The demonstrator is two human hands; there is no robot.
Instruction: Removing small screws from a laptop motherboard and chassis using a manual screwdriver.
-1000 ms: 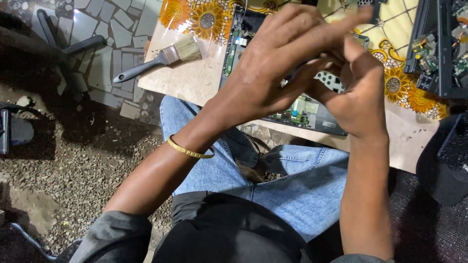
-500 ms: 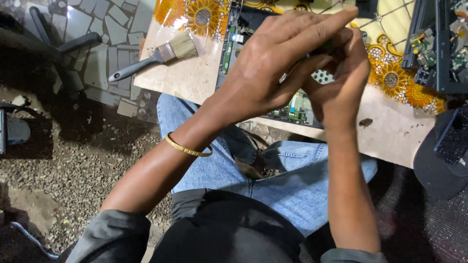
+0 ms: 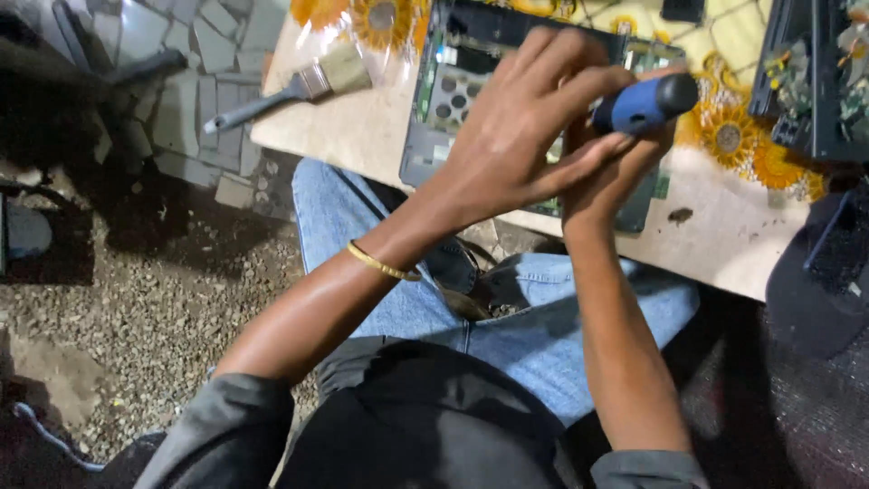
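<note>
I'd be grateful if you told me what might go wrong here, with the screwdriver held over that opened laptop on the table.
1. The left hand covers much of the right hand and hides the tip of the blue-handled screwdriver, so a slip could gouge the exposed board of the opened laptop.
2. The laptop lies near the edge of the table, above the knees; a hard push might shift it off.
3. Any small part dropped may vanish in the gravel.

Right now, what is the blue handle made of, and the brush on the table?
Screwdriver handle: likely plastic or rubber, matte blue with a black end. Paintbrush: pale bristles, shiny metal band, dark grey handle, probably plastic or painted wood.
</note>
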